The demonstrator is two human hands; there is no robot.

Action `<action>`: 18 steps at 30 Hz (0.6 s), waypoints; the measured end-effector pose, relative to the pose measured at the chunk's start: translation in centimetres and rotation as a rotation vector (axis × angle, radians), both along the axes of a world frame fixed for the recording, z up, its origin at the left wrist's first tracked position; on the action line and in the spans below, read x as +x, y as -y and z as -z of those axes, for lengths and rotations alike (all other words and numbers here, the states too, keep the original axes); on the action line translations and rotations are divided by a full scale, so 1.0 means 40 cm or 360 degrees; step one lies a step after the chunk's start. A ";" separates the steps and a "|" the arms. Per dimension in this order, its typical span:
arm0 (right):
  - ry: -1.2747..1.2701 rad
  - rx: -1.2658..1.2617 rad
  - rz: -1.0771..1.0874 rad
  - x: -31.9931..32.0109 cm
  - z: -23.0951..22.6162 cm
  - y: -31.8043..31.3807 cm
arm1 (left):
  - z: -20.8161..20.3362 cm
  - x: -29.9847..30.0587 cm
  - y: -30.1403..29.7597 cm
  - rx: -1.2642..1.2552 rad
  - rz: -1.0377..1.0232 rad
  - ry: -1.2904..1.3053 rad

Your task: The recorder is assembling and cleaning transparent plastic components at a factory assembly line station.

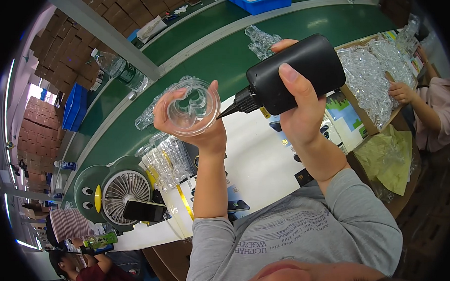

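My left hand (214, 141) is closed round a clear plastic cup-shaped piece (193, 108), its round open rim facing me. Above the table, my right hand (305, 110) grips a black squeeze bottle (317, 55), tipped on its side. The bottle's narrow pointed nozzle (232, 108) reaches left, its tip at the right edge of the clear rim. Whether the tip touches the plastic, and whether any liquid comes out, I cannot tell. Beyond the bottle, another clear plastic piece (261, 40) lies on the green surface.
Several clear pieces (166, 160) stand left of my left forearm, near a green fan (125, 196) and a phone (144, 211). At right, a carton of clear parts (366, 81) has a co-worker's hand (402, 92) over it. A water bottle (121, 70) and blue bin (260, 1) stand farther away.
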State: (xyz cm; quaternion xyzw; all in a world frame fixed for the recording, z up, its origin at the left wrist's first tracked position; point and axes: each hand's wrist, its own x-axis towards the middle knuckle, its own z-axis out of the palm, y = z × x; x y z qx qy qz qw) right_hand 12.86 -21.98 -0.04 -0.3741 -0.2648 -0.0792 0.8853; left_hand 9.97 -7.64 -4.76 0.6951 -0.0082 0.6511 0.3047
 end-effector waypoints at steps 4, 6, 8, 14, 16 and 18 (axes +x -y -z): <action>0.0001 -0.0012 -0.0010 0.000 -0.002 0.003 | -0.003 -0.003 0.003 -0.0002 0.0001 -0.0003; 0.0003 -0.0023 -0.0014 0.001 -0.002 0.004 | -0.004 -0.003 0.004 -0.0036 0.0042 0.0008; 0.0012 -0.0023 -0.0015 0.004 -0.001 0.006 | -0.001 -0.001 0.003 0.0009 -0.0007 -0.0005; 0.0009 -0.0001 -0.0037 0.004 -0.006 0.010 | -0.003 -0.004 0.000 0.0046 -0.0019 0.0014; 0.0016 0.0002 -0.0035 0.007 -0.006 0.012 | -0.004 -0.004 0.002 0.0029 0.0001 0.0021; 0.0022 0.0004 -0.0028 0.009 -0.006 0.014 | -0.003 -0.003 0.004 0.0011 0.0025 0.0029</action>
